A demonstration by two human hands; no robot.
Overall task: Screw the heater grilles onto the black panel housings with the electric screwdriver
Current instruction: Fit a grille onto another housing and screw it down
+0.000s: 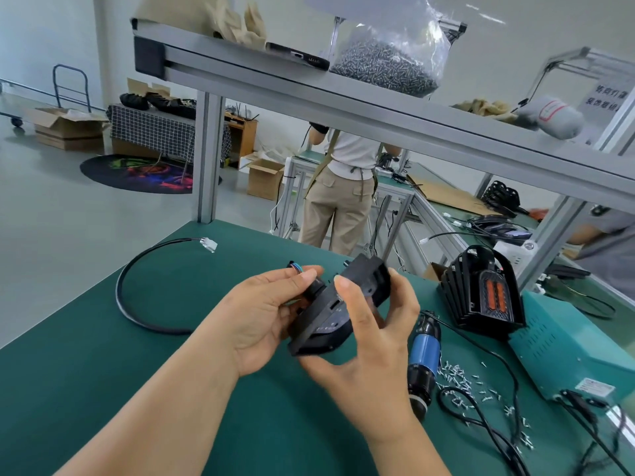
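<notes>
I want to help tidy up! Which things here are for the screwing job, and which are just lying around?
For the job: black panel housing, gripped by left hand and right hand; electric screwdriver; loose screws; heater grilles.
Lying about: black cable; phone; cardboard boxes.

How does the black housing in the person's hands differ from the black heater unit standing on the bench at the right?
The black housing is held above the green mat, gripped by the left hand and right hand; the heater unit stands on the mat, untouched. The heater unit shows two orange bars and a slatted side; the black housing shows neither. Both are black.
</notes>
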